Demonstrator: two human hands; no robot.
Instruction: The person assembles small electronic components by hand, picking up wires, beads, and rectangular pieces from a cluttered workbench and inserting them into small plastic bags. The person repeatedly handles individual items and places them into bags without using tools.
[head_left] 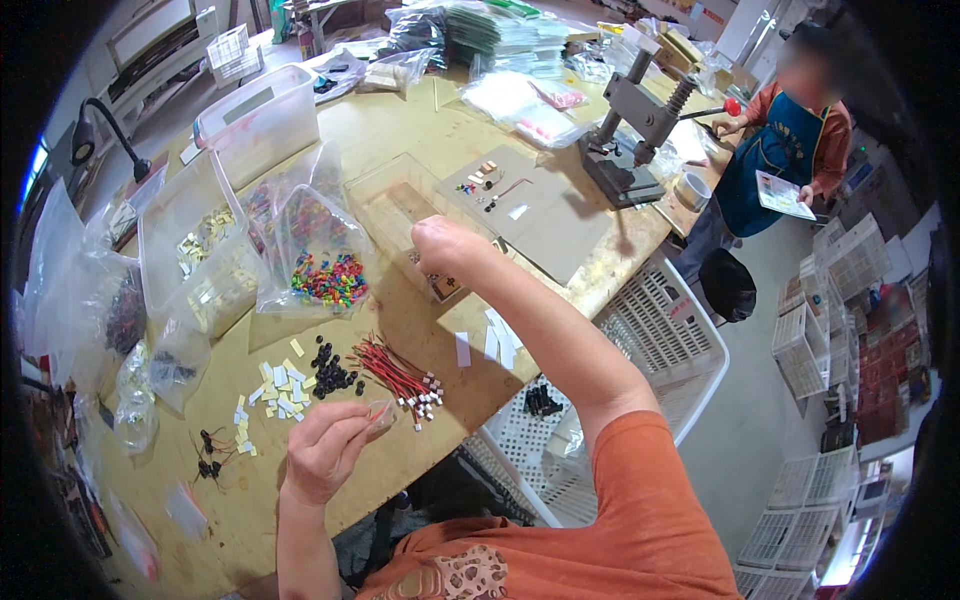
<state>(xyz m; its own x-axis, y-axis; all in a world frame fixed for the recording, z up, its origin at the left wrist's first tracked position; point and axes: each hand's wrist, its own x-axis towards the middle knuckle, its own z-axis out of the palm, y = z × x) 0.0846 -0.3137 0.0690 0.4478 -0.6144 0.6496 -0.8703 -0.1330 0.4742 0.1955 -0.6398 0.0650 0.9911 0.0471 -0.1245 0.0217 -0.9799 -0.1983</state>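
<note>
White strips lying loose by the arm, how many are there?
3, though the arm may hide more. One strip lies alone to the left; two strips lie close together beside the right forearm.

Head-worn fisheye, steeply down over workbench [420, 130]

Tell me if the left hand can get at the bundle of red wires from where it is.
Probably yes. The left hand, pinching a small clear bag, hangs just beside the bundle of red wires on the table; nothing lies between them, though the fingers are occupied.
</note>
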